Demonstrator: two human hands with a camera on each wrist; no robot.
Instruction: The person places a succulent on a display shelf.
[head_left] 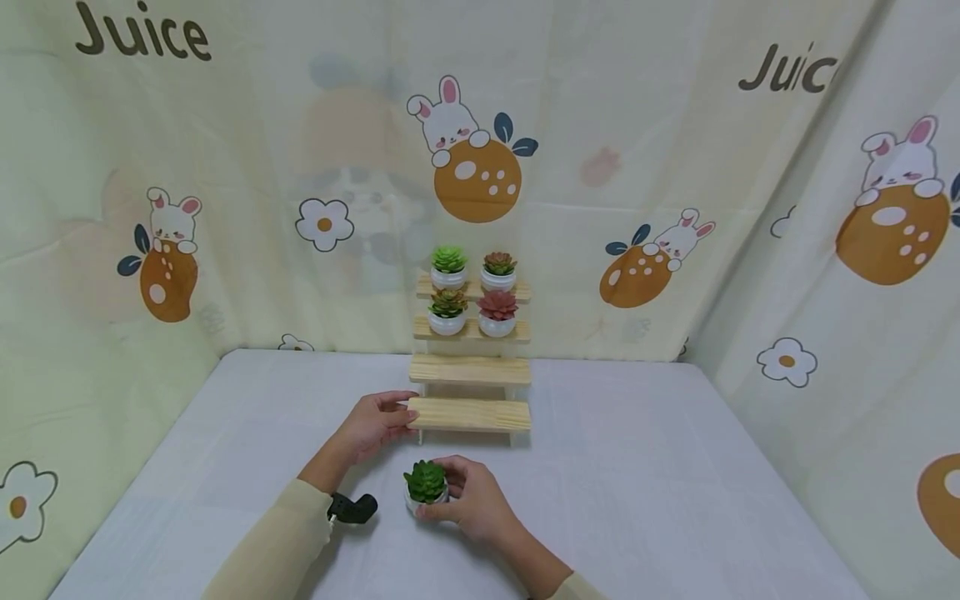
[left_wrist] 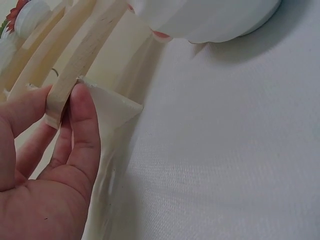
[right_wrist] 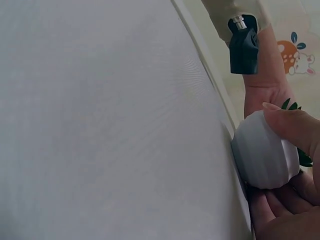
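My left hand point(head_left: 375, 427) pinches the left end of the lowest step of a wooden tiered stand point(head_left: 471, 414). In the left wrist view, thumb and fingers of that hand point(left_wrist: 60, 170) close on the edge of the wooden board point(left_wrist: 82, 55). Between the thumb and fingers of my right hand point(head_left: 474, 500) is a potted succulent point(head_left: 426, 483), dark green in a white ribbed pot, in front of the stand. The right wrist view shows the white pot point(right_wrist: 265, 152) from the side, its base close to the tablecloth.
Two small succulents, light green point(head_left: 448, 265) and reddish-brown point(head_left: 498, 268), stand on the top step. Below them sit a green-red one point(head_left: 447, 310) and a pink one point(head_left: 497, 312). A patterned curtain point(head_left: 570, 167) rises behind the white-covered table point(head_left: 637, 467).
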